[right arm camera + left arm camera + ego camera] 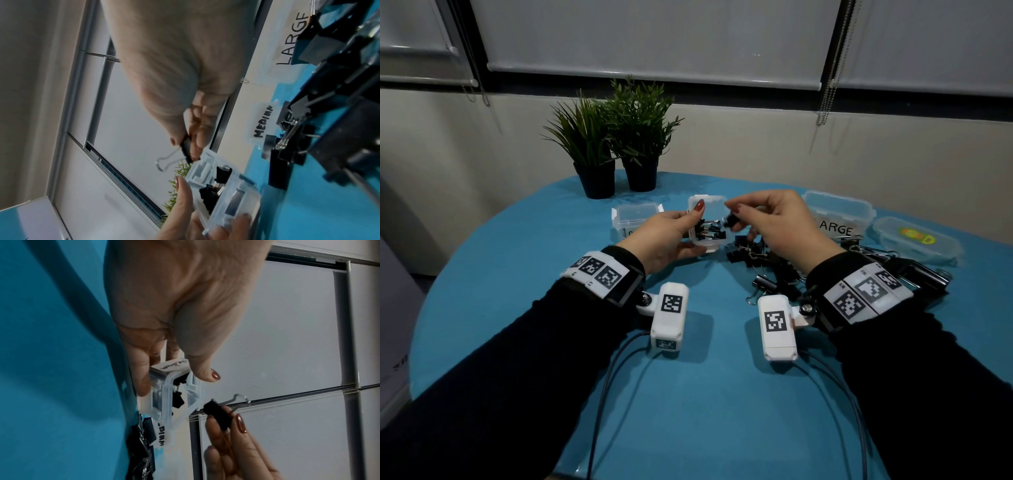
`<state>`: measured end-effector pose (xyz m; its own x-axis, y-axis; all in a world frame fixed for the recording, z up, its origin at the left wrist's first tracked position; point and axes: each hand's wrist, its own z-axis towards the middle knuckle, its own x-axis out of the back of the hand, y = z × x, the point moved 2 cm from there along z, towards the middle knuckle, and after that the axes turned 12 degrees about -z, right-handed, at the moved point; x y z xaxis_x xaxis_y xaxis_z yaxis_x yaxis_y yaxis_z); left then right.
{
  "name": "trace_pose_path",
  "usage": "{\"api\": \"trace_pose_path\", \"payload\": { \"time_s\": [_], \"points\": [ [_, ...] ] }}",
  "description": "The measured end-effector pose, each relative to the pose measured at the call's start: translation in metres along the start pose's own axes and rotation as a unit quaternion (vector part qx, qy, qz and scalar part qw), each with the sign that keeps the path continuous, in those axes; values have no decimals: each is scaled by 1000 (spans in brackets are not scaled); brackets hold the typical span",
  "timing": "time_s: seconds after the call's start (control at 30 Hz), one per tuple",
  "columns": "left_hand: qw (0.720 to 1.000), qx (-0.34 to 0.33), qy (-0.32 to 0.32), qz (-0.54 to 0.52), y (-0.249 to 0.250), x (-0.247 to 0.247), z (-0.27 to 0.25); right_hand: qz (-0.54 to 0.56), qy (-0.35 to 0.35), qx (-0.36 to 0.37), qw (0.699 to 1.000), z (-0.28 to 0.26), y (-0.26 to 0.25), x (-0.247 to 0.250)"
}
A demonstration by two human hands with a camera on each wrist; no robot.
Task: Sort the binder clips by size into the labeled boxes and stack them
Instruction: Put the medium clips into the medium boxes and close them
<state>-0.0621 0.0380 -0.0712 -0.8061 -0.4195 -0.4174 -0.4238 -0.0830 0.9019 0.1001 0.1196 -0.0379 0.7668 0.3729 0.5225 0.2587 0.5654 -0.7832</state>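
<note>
My left hand (683, 230) grips a small clear box (709, 240) tilted above the blue table, thumb on its far rim. Several small black binder clips (177, 400) lie inside it, and a handwritten label (174, 365) on its side reads like "Medium". Just right of the box's opening, my right hand (734, 215) pinches one small black binder clip (730, 222) between thumb and fingers, its wire handle (164, 160) sticking out. The same clip (218, 416) is held close to the box's corner without touching it. A pile of loose black clips (760, 262) lies under my right hand.
A closed clear box (637, 219) stands left of the held one. The box labelled LARGE (837, 219) stands at the right, with a loose lid (917, 241) beside it. Another box labelled MEDIUM (263, 121) sits behind the pile. Two potted plants (616, 144) stand at the back.
</note>
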Motion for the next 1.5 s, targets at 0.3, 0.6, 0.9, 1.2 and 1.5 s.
{"api": "trace_pose_path", "payload": {
  "time_s": [0.3, 0.6, 0.9, 1.2, 1.5],
  "points": [
    [998, 33, -37, 46, 0, -2, -6, -160, 101, 133, 973, 6, 6, 0],
    [996, 28, -70, 53, -1, -6, -6, -305, 79, 148, 938, 12, 4, 0],
    [997, 5, -59, 48, 0, -4, -2, -325, -22, 66, 943, 6, 6, -5],
    [994, -4, -79, 75, -2, -6, -3, -281, -81, 48, 955, 7, 4, -4],
    [998, -3, -33, 58, -2, 1, 3, -86, 78, 15, 993, 5, 11, 6]
  ]
}}
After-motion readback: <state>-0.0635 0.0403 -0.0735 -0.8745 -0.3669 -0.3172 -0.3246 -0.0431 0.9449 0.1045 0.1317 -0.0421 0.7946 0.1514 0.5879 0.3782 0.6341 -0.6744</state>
